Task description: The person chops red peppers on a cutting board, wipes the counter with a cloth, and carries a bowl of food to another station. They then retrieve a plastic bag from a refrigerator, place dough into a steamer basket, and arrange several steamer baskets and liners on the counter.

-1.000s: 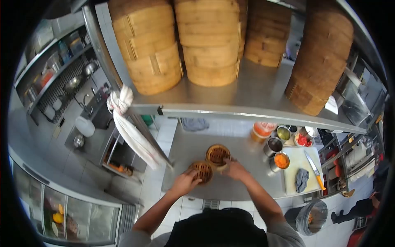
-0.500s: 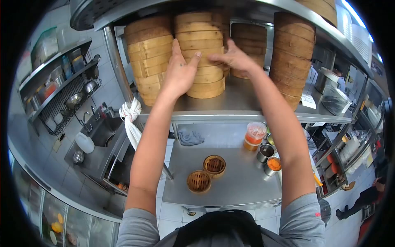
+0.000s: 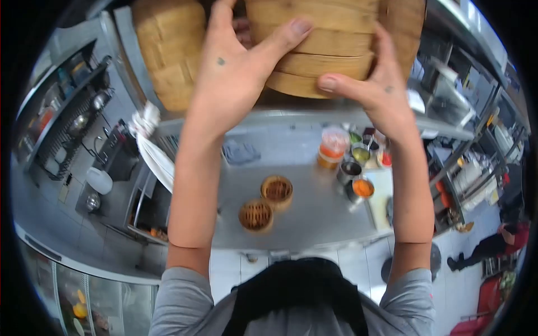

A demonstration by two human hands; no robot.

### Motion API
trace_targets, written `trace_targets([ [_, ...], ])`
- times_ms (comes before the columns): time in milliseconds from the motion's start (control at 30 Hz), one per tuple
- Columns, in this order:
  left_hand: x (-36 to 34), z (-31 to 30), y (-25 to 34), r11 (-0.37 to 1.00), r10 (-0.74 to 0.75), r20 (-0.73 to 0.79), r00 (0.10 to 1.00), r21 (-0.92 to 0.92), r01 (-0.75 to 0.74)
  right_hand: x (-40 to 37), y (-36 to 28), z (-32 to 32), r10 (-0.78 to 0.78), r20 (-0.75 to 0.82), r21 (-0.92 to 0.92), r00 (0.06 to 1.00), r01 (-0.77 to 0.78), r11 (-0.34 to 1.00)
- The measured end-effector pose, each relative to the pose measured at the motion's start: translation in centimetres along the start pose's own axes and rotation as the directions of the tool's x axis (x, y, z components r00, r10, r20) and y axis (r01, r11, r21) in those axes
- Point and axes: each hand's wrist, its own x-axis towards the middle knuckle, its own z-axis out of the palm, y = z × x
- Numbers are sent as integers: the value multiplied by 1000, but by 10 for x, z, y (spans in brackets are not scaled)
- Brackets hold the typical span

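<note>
A stack of bamboo steamers (image 3: 328, 42) is between my two hands at the top of the view, close to the camera and just above the upper shelf's front edge. My left hand (image 3: 238, 70) wraps round its left side, thumb across the front. Round the right side goes my right hand (image 3: 389, 92), its thumb on the lower front. The top of the stack is cut off by the view. Another bamboo steamer stack (image 3: 168, 53) stands to the left of my left hand, and a darker stack (image 3: 408, 36) shows behind the right hand.
On the lower steel counter (image 3: 314, 224) sit two small bamboo steamers (image 3: 256, 217). Plastic tubs (image 3: 334, 143), a tin of orange food (image 3: 362, 188) and a white board (image 3: 382, 193) stand right. A white cloth (image 3: 154, 148) is knotted on the left post. A person (image 3: 499, 246) stands far right.
Both hands have closed on the middle steamer stack and drawn it toward me. It looks larger and nearer; the view has tilted and shifted.
</note>
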Motion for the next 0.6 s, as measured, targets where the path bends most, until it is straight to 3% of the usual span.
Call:
trace_targets([
  [100, -65, 13, 9, 996, -45, 143, 989, -65, 55, -77, -33, -28, 172, 11, 65, 985, -172, 983],
  [133, -84, 15, 14, 995, -25, 193, 981, -91, 43, -99, -49, -35, 251, -6, -67, 968, -251, 966],
  [167, -99, 16, 18, 993, 7, 235, 972, -113, 20, -127, -44, -48, 209, 9, -146, 978, -205, 968],
  [233, -142, 19, -1, 990, -126, 428, 895, -8, 143, -177, -40, -64, 347, 292, -385, 891, -223, 896],
  [267, -164, 25, -14, 980, -168, 469, 867, -13, 197, -209, -34, -54, 640, 165, -185, 751, -614, 768],
  [300, -184, 30, -29, 968, -208, 514, 832, -16, 252, -236, -21, -51, 677, 201, -225, 708, -640, 735],
  [367, -223, 37, -67, 886, -313, 604, 733, -91, 454, -307, 33, -28, 697, 105, -121, 710, -686, 717],
  [400, -244, 39, -90, 856, -366, 614, 699, -72, 512, -334, 58, -14, 705, 128, -114, 697, -696, 709],
  [500, -313, 35, -175, 763, -479, 649, 591, -23, 645, -391, 113, 46, 578, 92, -205, 811, -553, 808],
  [567, -344, 27, -224, 737, -490, 628, 605, -72, 672, -427, 148, 84, 665, 146, -19, 732, -670, 742],
  [600, -352, 24, -236, 734, -491, 633, 598, -68, 676, -439, 160, 97, 619, 149, -35, 772, -621, 783],
])
